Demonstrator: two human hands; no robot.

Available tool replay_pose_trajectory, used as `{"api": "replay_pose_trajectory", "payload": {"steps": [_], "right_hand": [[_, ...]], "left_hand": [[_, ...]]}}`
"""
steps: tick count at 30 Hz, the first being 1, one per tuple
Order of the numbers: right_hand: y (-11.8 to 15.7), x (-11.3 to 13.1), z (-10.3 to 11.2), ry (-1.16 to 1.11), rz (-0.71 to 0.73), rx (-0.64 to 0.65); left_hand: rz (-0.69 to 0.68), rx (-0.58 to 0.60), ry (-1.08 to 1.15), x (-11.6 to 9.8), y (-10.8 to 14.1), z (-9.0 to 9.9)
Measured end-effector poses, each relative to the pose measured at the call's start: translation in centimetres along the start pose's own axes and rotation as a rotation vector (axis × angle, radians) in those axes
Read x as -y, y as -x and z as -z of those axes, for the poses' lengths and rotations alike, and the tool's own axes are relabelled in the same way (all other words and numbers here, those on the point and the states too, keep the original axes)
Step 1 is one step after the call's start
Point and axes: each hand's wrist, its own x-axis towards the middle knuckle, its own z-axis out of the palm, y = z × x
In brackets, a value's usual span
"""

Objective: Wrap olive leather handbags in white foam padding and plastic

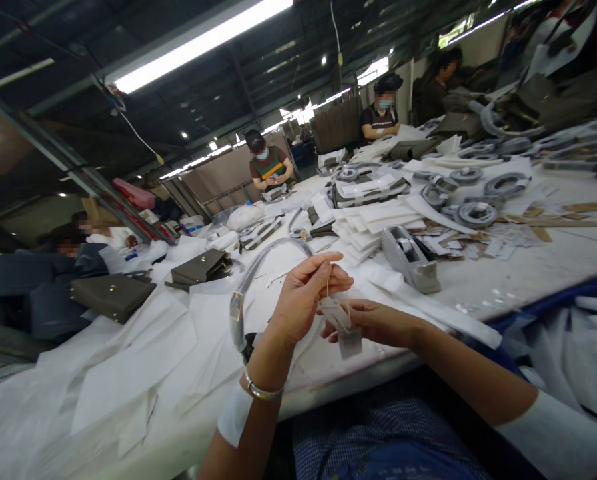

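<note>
Near the table's front edge, my left hand (pixel 305 290) pinches the string of a small tag (pixel 333 310) between thumb and fingers. Just right of it and a little lower, my right hand (pixel 371 321) has its fingers curled around the tag's edge and the string. A small clear or grey packet (pixel 350 342) hangs beneath my right hand. Behind my left wrist, a wrapped grey strap (pixel 237 313) with a gold-coloured buckle curves up and over the white sheets.
A tape dispenser (pixel 418 267) stands right of my hands. White sheets (pixel 138 360) cover the left side; olive bags (pixel 201 267) lie beyond. Coiled wrapped straps (pixel 475 213) and tags are at the right. Two masked people (pixel 271 167) work across the table.
</note>
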Motion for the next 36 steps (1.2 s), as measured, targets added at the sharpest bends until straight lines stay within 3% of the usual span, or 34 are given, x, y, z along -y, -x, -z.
{"api": "replay_pose_trajectory", "payload": {"steps": [7,12,15,19,21,24,28,32,36], "right_hand": [[-0.3,-1.1,0.5,0.008,-0.138,-0.069],[0.1,-2.0,1.7,0.075,-0.265,0.076],[0.2,-2.3,2.1,0.178,-0.212,0.023],[0.3,-2.4,1.8,0.345,-0.021,-0.328],[0.5,-2.1,1.4,0.407,0.105,-0.424],[0.9,-1.2,0.4,0.469,0.235,-0.365],[1.1,-0.3,-1.3,0.687,0.273,-0.29],[0.8,-0.8,-2.3,0.797,0.303,-0.367],[0.5,-2.0,-2.2,0.657,0.221,-0.457]], "left_hand": [[-0.004,0.052,0.021,-0.4,0.4,0.3],[-0.008,0.092,0.027,-0.7,0.8,0.2],[-0.003,0.083,0.004,-0.8,1.1,0.2],[-0.008,0.043,-0.025,-0.9,1.2,0.4],[-0.01,0.048,-0.027,-0.9,1.2,0.5],[-0.011,0.063,-0.02,-0.8,1.1,0.7],[-0.008,0.062,-0.009,-0.8,1.1,0.6],[-0.021,0.044,-0.006,-0.9,1.3,0.6],[-0.035,0.008,-0.018,-1.1,1.5,0.9]]}}
